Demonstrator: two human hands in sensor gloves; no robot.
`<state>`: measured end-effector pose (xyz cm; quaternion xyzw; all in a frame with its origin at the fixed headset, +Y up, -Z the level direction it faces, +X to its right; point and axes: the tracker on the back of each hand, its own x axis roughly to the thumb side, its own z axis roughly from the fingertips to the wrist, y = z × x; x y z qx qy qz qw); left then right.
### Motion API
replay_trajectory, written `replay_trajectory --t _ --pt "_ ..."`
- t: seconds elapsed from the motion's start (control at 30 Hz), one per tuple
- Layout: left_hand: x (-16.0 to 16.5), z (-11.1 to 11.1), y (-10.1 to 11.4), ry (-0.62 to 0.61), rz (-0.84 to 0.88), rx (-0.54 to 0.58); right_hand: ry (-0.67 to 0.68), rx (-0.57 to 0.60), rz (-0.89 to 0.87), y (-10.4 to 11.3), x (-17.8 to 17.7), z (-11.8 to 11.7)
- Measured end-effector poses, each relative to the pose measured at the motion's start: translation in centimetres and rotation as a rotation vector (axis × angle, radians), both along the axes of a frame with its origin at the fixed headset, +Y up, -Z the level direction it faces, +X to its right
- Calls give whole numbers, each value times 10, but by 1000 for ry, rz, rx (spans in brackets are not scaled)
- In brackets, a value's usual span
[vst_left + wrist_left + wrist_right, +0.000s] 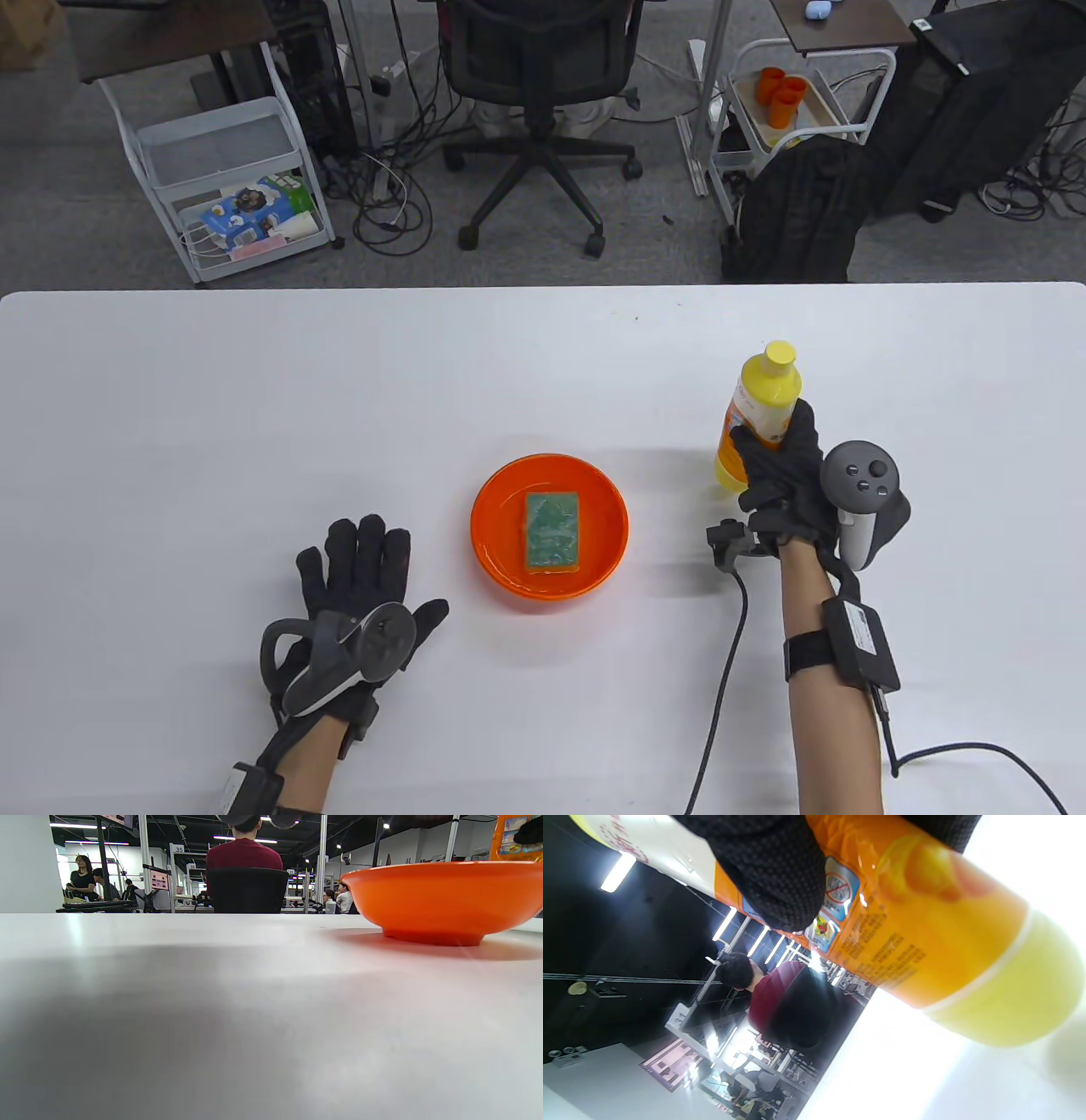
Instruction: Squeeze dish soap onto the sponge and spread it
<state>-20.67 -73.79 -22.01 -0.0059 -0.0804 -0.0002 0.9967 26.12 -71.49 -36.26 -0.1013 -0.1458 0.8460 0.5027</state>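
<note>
I count one bottle (758,411), one orange bowl (501,564) and one sponge (551,531) on my one table (212,424). I have two gloved hands, my left (352,594) and my right (785,480), with one tracker on each.

Left wrist view: sponge hidden inside bowl (441,895); bottle (515,838) cut by top-right corner. Right wrist view: bottle cap off-frame, label partly under fingers (772,870). Bottle label text too small in table view.
</note>
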Motion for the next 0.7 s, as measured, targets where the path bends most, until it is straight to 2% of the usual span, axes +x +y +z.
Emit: replay_trajectory --t 0.13,0.2,0.3,0.53,0.57,0.7 --pt "1 -3 -3 -4 -12 -13 -1 -32 -11 -17 3 -5" --pt "0 -3 -4 -3 -9 -21 -9 -17 -52 -19 4 -4" --pt "-3 -4 -4 1 -15 -25 -18 -34 -14 -20 5 -1" --pt "-11 -5 -4 25 7 -26 -70 -159 141 -23 2 4" --pt "-12 -4 -4 28 7 -26 -68 -184 207 -21 1 7" --pt "-15 -5 -2 38 14 -20 -59 -152 347 -8 2 27"
